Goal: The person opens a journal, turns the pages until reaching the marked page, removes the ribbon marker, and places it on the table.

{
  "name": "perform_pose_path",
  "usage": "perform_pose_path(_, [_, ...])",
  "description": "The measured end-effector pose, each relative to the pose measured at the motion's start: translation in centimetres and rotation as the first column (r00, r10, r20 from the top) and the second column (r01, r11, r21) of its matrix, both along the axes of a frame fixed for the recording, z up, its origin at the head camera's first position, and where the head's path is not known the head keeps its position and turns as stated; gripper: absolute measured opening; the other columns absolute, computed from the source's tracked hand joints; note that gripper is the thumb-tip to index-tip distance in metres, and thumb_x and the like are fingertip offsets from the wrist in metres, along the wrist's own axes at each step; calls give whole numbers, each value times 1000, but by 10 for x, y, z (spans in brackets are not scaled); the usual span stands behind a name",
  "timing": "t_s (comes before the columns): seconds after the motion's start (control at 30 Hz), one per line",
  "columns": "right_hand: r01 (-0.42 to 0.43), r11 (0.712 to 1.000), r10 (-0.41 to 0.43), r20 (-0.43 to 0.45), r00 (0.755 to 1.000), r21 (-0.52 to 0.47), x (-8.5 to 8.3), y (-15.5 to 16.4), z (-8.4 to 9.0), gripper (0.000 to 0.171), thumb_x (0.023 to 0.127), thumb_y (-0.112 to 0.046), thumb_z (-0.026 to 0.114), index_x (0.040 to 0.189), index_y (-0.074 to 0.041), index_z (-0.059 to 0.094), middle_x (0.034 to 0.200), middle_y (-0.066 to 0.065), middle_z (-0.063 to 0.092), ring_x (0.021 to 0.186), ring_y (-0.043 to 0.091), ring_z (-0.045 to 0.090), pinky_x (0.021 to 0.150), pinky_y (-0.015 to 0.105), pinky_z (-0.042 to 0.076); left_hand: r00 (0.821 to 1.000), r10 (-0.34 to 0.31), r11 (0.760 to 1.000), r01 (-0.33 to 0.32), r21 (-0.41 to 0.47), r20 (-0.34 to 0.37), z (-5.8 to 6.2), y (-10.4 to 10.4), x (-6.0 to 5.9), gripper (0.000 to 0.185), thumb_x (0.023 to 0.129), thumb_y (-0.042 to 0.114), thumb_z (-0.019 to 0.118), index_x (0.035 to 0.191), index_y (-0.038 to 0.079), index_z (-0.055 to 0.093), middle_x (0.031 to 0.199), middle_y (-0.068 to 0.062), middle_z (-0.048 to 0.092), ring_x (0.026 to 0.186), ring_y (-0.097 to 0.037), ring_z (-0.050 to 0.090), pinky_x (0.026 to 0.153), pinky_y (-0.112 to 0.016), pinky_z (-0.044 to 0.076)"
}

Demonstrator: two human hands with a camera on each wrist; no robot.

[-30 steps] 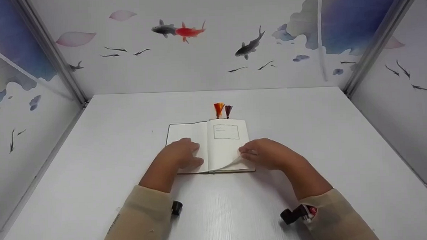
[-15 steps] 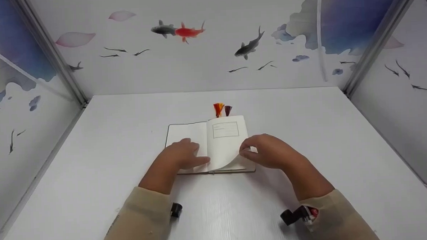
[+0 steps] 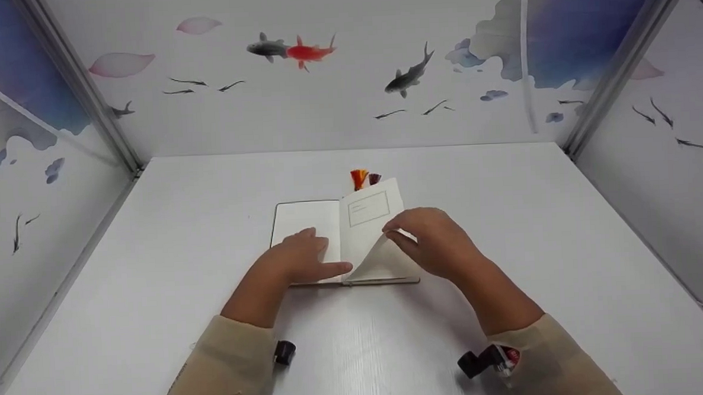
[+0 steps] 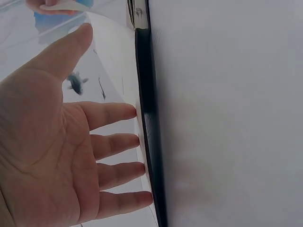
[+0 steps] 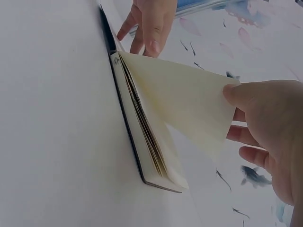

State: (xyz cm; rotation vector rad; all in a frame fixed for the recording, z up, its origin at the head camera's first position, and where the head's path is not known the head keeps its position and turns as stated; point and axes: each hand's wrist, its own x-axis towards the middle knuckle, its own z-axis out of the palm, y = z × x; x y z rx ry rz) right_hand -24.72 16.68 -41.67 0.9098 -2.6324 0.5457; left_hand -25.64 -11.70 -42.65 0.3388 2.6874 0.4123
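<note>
A dark-covered notebook [image 3: 308, 214] lies spread on the white table. Flat on its left page, the left hand [image 3: 301, 258] rests with fingers extended, its thumb reaching to the gutter. In the left wrist view, the fingertips of that hand [image 4: 52, 151] touch the paper. The right hand [image 3: 439, 241] pinches the right-hand page [image 3: 368, 235] between thumb and fingers. That page, with a printed box near its top, is lifted and curves up from the spine. The right wrist view shows the raised page [image 5: 189, 94] well above the stack of leaves [image 5: 147, 132].
An orange tassel [image 3: 359, 178] and a dark red tassel [image 3: 375, 178] stick out past the notebook's top edge. White panels printed with fish [image 3: 408, 76] enclose the table [image 3: 210, 227] at the back and sides. Each sleeve carries a small black wrist device [image 3: 474, 363].
The right hand has raised the page higher, moving up and slightly left with it. The left hand stays on the left page, its thumb now stretched toward the gutter.
</note>
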Motion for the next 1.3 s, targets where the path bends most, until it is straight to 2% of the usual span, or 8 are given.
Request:
perform_pose_path(0.1, [-44, 999, 41, -125, 991, -21, 0, -3, -1, 12, 100, -16, 77, 112, -18, 80, 106, -5, 83, 102, 17, 79, 95, 41, 62, 1000, -6, 1000, 6, 0, -19, 0, 2, 3, 105, 87, 83, 64, 162, 11, 48, 175, -16, 34, 162, -37, 34, 129, -58, 36])
perform_pose_path(0.23, [-99, 993, 82, -248, 965, -59, 0, -8, -3, 11, 97, -14, 80, 108, -17, 80, 100, -6, 83, 95, 15, 79, 91, 38, 62, 999, 26, 1000, -26, 10, -27, -1, 6, 8, 110, 79, 85, 71, 160, 14, 50, 174, -14, 35, 160, -37, 36, 125, -59, 41])
perform_pose_path(0.33, [-129, 988, 97, -311, 945, -84, -1, -11, -6, 12, 95, -12, 82, 106, -16, 81, 98, -4, 83, 93, 16, 78, 89, 39, 62, 998, 41, 999, -40, 18, -41, -1, 10, 11, 112, 76, 85, 74, 161, 16, 49, 173, -14, 37, 158, -37, 38, 123, -58, 43])
perform_pose_path(0.43, [-139, 986, 99, -344, 934, -94, -2, -13, -8, 13, 94, -11, 84, 106, -15, 82, 98, -2, 83, 95, 18, 78, 89, 40, 63, 996, 47, 999, -45, 19, -71, 1, 15, 14, 110, 78, 80, 76, 163, 17, 47, 170, -15, 41, 155, -38, 41, 122, -57, 44])
perform_pose_path(0.67, [-121, 989, 87, -316, 945, -88, -1, -12, -7, 18, 94, -11, 83, 111, -17, 82, 105, -3, 83, 101, 18, 79, 94, 40, 63, 991, 81, 997, -81, 7, -110, 2, 21, 15, 103, 87, 68, 77, 167, 15, 39, 171, -15, 40, 156, -38, 43, 124, -56, 43])
perform_pose_path(0.93, [-59, 994, 34, -261, 965, -88, 0, -7, -8, 32, 96, -15, 82, 127, -20, 80, 122, -2, 82, 124, 23, 75, 104, 46, 61, 988, 99, 995, -96, 28, -120, 4, 22, 17, 102, 89, 62, 79, 169, 16, 35, 174, -15, 38, 159, -40, 39, 127, -60, 38])
perform_pose_path(1.13, [-52, 995, 30, -241, 970, -85, -3, -4, -8, 39, 96, -21, 83, 134, -19, 76, 134, -1, 77, 129, 23, 72, 106, 46, 61, 981, 111, 992, -99, 83, -158, 2, 21, 15, 113, 87, 61, 83, 173, 22, 22, 173, -10, 40, 152, -37, 49, 122, -60, 45])
perform_pose_path(1.3, [-11, 997, -3, -161, 987, -83, -3, -3, -9, 48, 96, -25, 83, 143, -23, 70, 152, -1, 66, 136, 24, 68, 110, 46, 58, 965, 131, 985, -99, 144, -227, -3, 19, 9, 121, 85, 61, 85, 174, 30, 8, 174, -4, 37, 150, -34, 53, 118, -59, 50])
